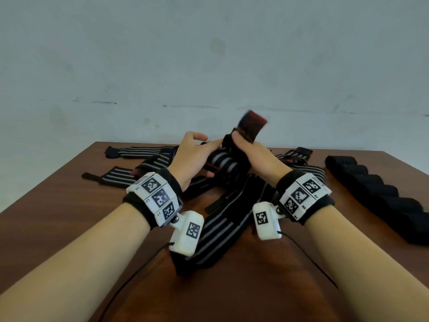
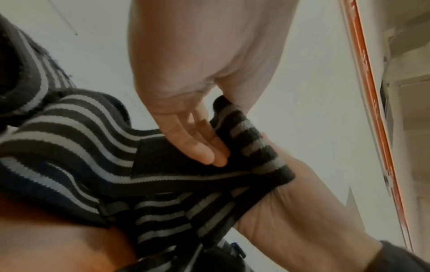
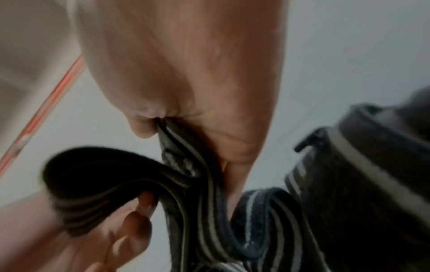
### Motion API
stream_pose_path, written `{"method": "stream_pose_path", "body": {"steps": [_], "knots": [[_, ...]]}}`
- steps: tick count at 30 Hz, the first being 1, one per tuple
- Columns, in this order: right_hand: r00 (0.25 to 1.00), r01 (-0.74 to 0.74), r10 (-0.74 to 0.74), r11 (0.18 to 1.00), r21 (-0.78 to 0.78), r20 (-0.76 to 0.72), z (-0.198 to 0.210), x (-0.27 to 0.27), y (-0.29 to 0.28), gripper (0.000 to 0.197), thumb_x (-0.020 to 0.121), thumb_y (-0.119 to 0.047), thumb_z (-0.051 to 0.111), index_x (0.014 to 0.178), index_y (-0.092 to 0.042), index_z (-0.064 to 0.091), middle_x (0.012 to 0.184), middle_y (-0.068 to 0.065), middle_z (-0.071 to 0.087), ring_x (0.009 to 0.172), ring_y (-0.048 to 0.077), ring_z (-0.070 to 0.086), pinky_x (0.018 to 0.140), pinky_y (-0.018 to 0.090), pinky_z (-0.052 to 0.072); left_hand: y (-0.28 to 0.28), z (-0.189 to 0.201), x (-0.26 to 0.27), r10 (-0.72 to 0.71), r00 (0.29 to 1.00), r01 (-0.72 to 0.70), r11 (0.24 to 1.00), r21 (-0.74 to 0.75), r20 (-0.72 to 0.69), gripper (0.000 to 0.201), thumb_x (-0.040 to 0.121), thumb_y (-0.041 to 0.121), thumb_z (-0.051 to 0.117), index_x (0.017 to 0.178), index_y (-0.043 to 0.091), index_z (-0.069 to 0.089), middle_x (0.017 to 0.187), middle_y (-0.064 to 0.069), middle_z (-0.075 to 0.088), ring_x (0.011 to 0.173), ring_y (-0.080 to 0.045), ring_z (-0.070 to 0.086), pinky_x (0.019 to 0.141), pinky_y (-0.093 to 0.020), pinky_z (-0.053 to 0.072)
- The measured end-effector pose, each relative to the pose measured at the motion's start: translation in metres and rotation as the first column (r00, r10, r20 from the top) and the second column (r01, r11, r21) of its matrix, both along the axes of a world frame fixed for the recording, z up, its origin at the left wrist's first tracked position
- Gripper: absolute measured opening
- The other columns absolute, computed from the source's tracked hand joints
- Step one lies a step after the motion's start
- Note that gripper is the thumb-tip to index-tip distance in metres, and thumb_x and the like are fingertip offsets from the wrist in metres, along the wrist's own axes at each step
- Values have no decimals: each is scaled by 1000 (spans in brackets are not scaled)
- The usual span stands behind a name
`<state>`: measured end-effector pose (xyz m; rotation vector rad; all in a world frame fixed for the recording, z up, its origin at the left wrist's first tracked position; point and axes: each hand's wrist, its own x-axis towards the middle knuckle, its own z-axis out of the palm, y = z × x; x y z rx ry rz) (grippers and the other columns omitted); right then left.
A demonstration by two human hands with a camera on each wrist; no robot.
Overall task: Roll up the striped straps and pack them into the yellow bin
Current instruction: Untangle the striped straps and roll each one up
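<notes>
Both hands hold one black striped strap (image 1: 222, 161) up above the middle of the table. My left hand (image 1: 209, 145) pinches its left part; in the left wrist view its fingers (image 2: 204, 149) lie on the strap's black fastening patch (image 2: 163, 158). My right hand (image 1: 236, 140) grips the folded right part, and a blurred loose end with a dark red patch (image 1: 251, 125) sticks up past it. In the right wrist view the strap (image 3: 186, 176) runs out from under my right palm. No yellow bin is in view.
Several loose striped straps (image 1: 220, 231) lie heaped on the brown table (image 1: 69, 217) under and beyond my hands, some stretched out at the back left (image 1: 130, 153). A row of dark rolled straps (image 1: 376, 198) lines the right side. A pale wall stands behind.
</notes>
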<state>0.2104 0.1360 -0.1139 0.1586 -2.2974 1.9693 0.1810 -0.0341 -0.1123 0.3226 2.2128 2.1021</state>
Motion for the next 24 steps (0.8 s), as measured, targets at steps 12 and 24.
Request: {"method": "stream_pose_path", "body": {"steps": [12,24], "knots": [[996,75,-90,938,-338,-29,46,-32,-6,46,109,-38,44,133,-2,61,117,16,71,104,30,67,103,42,52,9,36,-38,-77,932,-36,953,-302,-355,32,84,28,83,114,21,74,105,10,73,98,-9,70,88,-24,55],[994,104,-104,970,-220,8,35,-51,-8,62,99,-69,40,105,-17,72,106,4,69,109,23,70,109,47,51,28,24,-52,-143,893,-74,889,-453,-427,43,78,60,81,109,30,78,97,15,77,88,1,71,89,-27,57]]}}
